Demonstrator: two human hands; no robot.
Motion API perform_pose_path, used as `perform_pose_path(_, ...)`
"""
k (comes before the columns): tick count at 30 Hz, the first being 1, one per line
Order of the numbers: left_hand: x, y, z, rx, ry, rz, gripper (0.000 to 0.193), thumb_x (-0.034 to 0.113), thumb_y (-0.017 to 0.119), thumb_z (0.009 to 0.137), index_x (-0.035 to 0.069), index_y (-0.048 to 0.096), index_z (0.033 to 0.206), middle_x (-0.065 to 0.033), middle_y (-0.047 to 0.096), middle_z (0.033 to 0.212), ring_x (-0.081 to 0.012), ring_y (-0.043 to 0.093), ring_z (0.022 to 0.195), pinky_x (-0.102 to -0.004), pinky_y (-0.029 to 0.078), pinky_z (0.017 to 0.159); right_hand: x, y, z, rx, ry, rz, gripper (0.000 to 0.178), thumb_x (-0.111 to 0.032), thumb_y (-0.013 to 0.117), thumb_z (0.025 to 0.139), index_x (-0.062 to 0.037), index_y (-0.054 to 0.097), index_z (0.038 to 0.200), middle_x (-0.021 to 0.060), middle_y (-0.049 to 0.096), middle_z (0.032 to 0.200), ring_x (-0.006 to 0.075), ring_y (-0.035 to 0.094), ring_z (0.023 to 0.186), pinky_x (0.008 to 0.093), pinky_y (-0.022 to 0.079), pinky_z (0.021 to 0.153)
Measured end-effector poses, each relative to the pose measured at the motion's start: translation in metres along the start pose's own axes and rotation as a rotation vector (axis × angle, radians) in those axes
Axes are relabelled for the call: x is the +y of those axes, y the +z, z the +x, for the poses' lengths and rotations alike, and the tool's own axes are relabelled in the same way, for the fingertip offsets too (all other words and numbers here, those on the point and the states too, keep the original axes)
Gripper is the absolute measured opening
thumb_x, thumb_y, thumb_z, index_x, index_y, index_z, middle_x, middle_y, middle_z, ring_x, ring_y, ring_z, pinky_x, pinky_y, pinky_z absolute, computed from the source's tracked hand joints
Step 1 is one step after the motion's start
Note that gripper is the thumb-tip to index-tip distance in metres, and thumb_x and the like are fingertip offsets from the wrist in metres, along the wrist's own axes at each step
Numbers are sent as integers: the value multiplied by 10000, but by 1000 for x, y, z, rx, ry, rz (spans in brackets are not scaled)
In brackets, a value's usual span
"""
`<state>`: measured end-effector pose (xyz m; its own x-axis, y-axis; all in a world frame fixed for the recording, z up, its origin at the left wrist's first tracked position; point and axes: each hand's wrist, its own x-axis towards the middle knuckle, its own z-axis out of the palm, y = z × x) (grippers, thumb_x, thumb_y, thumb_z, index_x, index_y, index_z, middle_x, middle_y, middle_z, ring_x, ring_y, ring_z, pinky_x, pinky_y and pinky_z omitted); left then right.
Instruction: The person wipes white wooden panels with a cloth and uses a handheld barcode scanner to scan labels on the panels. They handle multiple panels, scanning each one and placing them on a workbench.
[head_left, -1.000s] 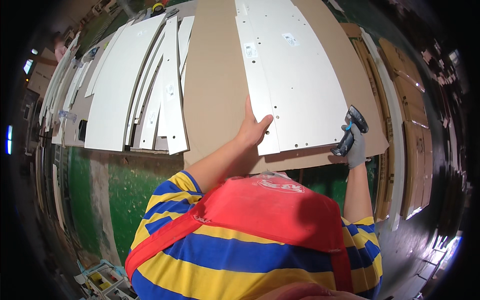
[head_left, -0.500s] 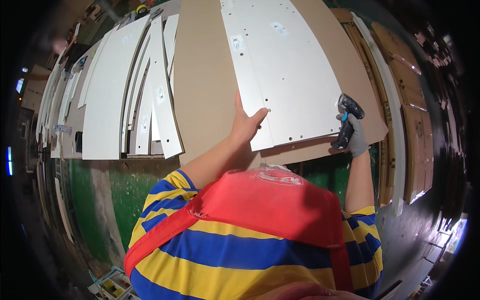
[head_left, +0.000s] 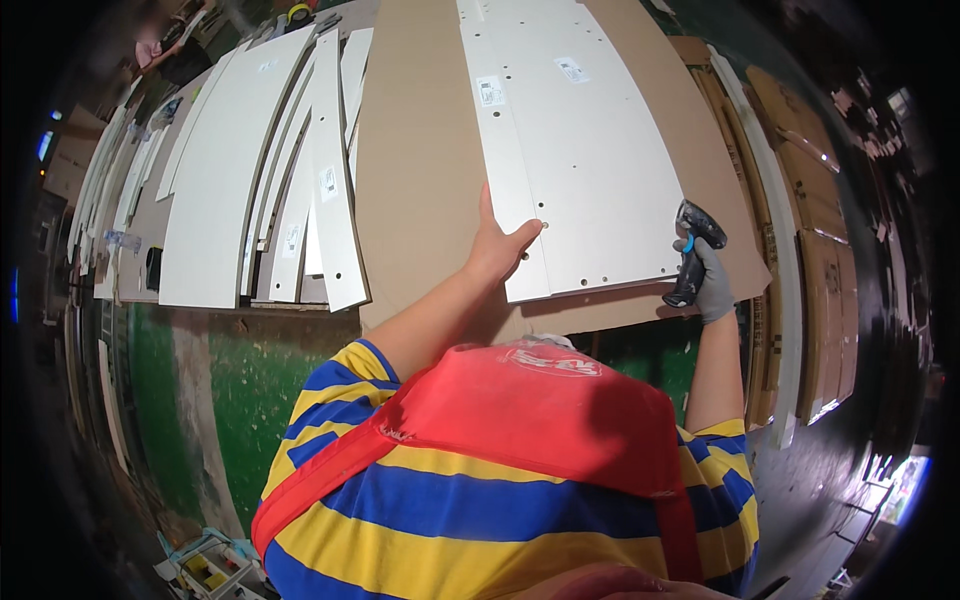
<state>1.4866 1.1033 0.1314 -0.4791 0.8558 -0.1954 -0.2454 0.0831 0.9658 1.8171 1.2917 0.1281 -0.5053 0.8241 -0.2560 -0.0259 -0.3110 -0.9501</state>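
Observation:
My bare left hand (head_left: 497, 248) grips the narrow white board (head_left: 503, 150) near its front end. Its thumb lies across the top by the seam, close to some drilled holes, while the fingers run along the left edge, partly hidden. Right against that board is a wide white panel (head_left: 600, 130) with small holes and a paper label (head_left: 572, 69). In my grey-gloved right hand (head_left: 714, 285) is a black cordless power driver (head_left: 686, 277) with a blue trigger area, held by the handle at the panel's right front corner. Its tip points toward the panel; any bit is too small to make out.
Brown cardboard (head_left: 410, 150) lies beneath the boards. To the left, white panels (head_left: 225, 180) and narrow strips (head_left: 328, 180) are stacked on a bench. Flat cardboard packs (head_left: 825, 290) stand at the right. Another person (head_left: 175, 50) is at the far left.
The view has shifted slightly, and the other person shows more at the upper left. Both hands keep their places, the left on the board and the right on the power driver.

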Motion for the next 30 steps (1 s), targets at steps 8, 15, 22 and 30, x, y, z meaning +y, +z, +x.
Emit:
perform_pose_path(8, 8, -2, -4, 20, -28, 106, 998, 165, 719, 867, 72, -6, 1546, -191, 510, 1281, -235, 614, 997, -322, 520, 608, -1, 12, -8, 170, -37, -51, 500, -386, 594, 955, -35, 582, 1310, 63, 666, 1077, 114, 616, 896, 275, 508, 746)
perform_pose_path(15, -15, -8, 17, 27, 97, 157, 1020, 77, 720, 856, 24, -38, 1536, -222, 491, 1314, -261, 585, 1093, -329, 548, 806, -6, 15, -15, 378, -29, -3, 506, -416, 665, 901, -75, 624, 1273, 62, 658, 955, 112, 585, 624, 266, 497, 549)
perform_pose_path(22, 15, 0, 5, 32, -18, 216, 1006, 59, 720, 844, 12, -21, 1522, -229, 473, 1329, -302, 557, 1155, -359, 529, 904, -14, -11, -48, 335, -66, -156, 365, -355, 685, 882, -52, 694, 1086, 43, 646, 888, 93, 574, 641, 239, 467, 572)
perform_pose_path(30, -10, -12, 15, -2, 72, 108, 966, 72, 713, 842, 37, 36, 1528, -206, 384, 1393, -283, 456, 1263, -384, 450, 1022, -127, 121, 26, 100, 28, -220, 339, -362, 646, 893, -35, 636, 806, 35, 588, 659, 132, 547, 524, 287, 486, 502)
